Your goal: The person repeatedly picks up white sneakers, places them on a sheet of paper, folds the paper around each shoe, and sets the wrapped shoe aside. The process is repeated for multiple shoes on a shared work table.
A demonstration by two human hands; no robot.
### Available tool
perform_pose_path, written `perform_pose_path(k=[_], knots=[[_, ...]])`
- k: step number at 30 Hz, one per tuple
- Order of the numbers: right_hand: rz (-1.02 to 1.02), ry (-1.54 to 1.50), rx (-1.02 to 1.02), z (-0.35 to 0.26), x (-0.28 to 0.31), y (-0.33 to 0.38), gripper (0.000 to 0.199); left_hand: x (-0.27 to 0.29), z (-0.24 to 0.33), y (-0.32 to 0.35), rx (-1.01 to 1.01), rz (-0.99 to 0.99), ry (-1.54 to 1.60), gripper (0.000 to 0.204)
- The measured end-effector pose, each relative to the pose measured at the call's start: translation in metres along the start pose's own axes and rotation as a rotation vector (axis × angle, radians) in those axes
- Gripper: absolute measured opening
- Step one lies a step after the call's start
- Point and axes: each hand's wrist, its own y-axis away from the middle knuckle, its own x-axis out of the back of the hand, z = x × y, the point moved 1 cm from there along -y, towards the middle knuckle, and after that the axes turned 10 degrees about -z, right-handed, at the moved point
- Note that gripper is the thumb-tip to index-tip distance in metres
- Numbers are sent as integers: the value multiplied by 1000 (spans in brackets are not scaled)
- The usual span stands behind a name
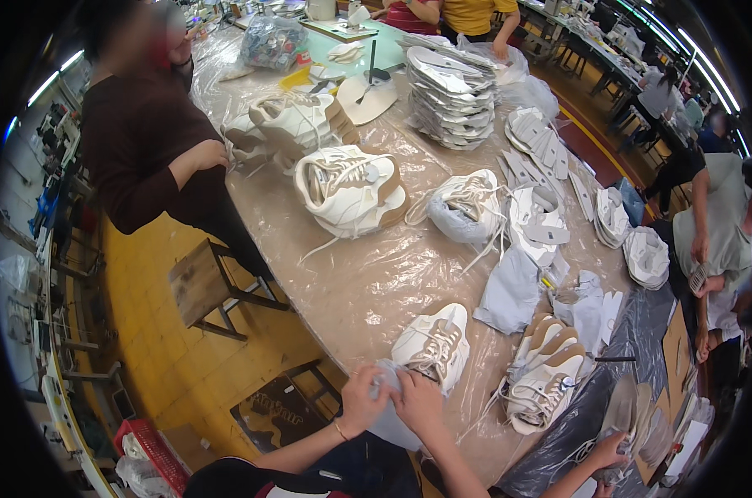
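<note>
At the near edge of the table, my left hand (364, 405) pinches a thin pale grey-blue sheet (392, 430), which looks like tissue paper. My right hand (419, 405) is closed on the same sheet, close to the heel end of a white and tan sneaker (446, 336). That sneaker lies on the plastic-covered tabletop, laces up and toe pointing away from me. Part of the sheet bunches up between my hands, and the rest hangs down below them. My right fingertips are partly hidden by the paper and the shoe.
Right of me are several sneakers (550, 373), grey stuffing paper (509, 295) and a co-worker's hand (610, 451) at a shoe. More sneakers (351, 191) and a tall stack of white shoe parts (450, 95) stand farther back. A person in dark clothes (143, 158) and a stool (201, 282) are left.
</note>
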Motion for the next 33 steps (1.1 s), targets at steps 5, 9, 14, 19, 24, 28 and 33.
perform_pose_path(k=[5,9,14,19,24,28,33], knots=[[-17,-93,-121,0,-15,-11,33,-32,-5,21,248,-178,437,49],[-61,-146,-156,3,-10,-12,33,-57,-26,10,419,-257,857,57],[49,-84,39,12,2,-3,33,-56,-27,3,585,-204,1024,52],[106,50,73,19,-2,4,36,-55,-14,-3,536,-126,1157,45],[58,-34,103,14,8,12,36,-59,-6,-4,650,-56,1630,32],[130,-138,113,4,23,15,33,-57,-4,-8,588,-17,1415,35],[246,-231,96,-5,23,3,34,-43,-1,-8,368,171,581,39]])
